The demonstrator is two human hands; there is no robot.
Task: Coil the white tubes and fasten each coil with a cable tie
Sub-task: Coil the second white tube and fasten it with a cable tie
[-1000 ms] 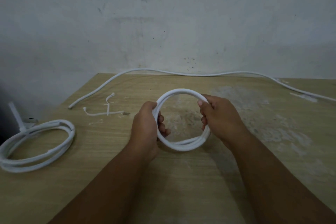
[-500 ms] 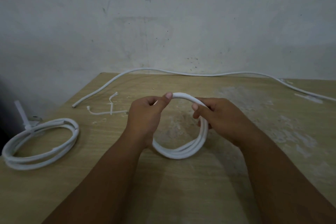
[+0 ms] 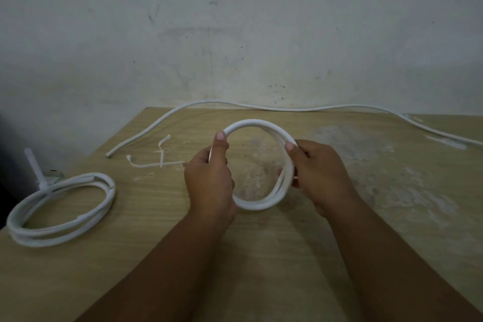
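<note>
The coil of white tube (image 3: 261,125) stands roughly upright between the two hands, above the middle of the wooden counter (image 3: 274,269). Its several turns are gathered into one ring. The top arc rises clear above both thumbs, and the bottom arc dips low between the wrists. Whether that bottom arc touches the counter cannot be told.

The left hand (image 3: 209,180) grips the left side of the ring. Its fingers are curled round the turns, and its thumb is stretched upward along the tube with the tip pressed against the upper left of the arc. The right hand (image 3: 321,175) grips the right side. Its thumb tip presses on the upper right of the ring and its fingers are wrapped behind the bundled turns.

Well apart to the left, near the counter's edge, a finished coil (image 3: 47,235) lies flat. A cable tie (image 3: 34,167) is fastened at its far side, with the tail sticking up. Between that coil and the left hand, two loose cable ties (image 3: 159,162) lie crossed on the counter. An uncoiled white tube (image 3: 287,108) runs along the back edge, beneath the stained wall (image 3: 235,21), and trails off to the right.
</note>
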